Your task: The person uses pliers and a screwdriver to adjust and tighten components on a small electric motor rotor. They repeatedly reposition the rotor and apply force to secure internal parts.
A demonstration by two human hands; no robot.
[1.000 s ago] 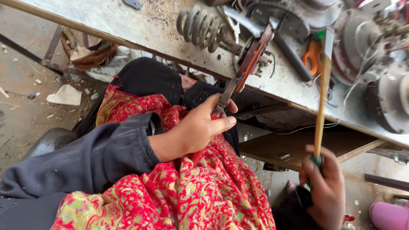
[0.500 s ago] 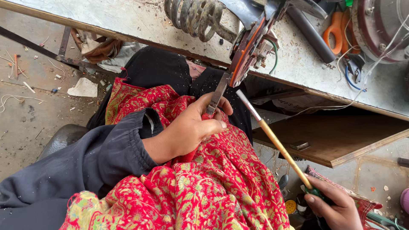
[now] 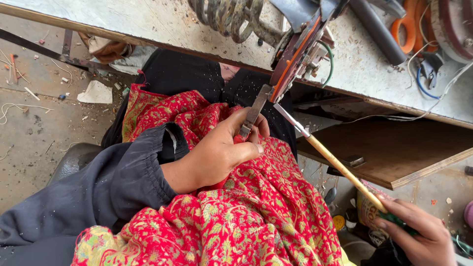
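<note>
Our left hand [image 3: 221, 152] grips the flat metal bar [image 3: 253, 114] at the worktop [image 3: 162, 24] edge; right-hand fingers [image 3: 394, 216] clasp a brush [image 3: 335, 162], its tip at the part [image 3: 295, 56] above, apparently mid-job.

Right hand [image 3: 419, 234] now lower and farther right than a second ago. Wooden-handled tool [image 3: 340, 167] no longer upright, tilted, metal tip now at orange-edged part [image 3: 290, 64] beside flat metal piece [image 3: 253, 111]. View shifted, coil spring [image 3: 231, 17] now top centre.
</note>
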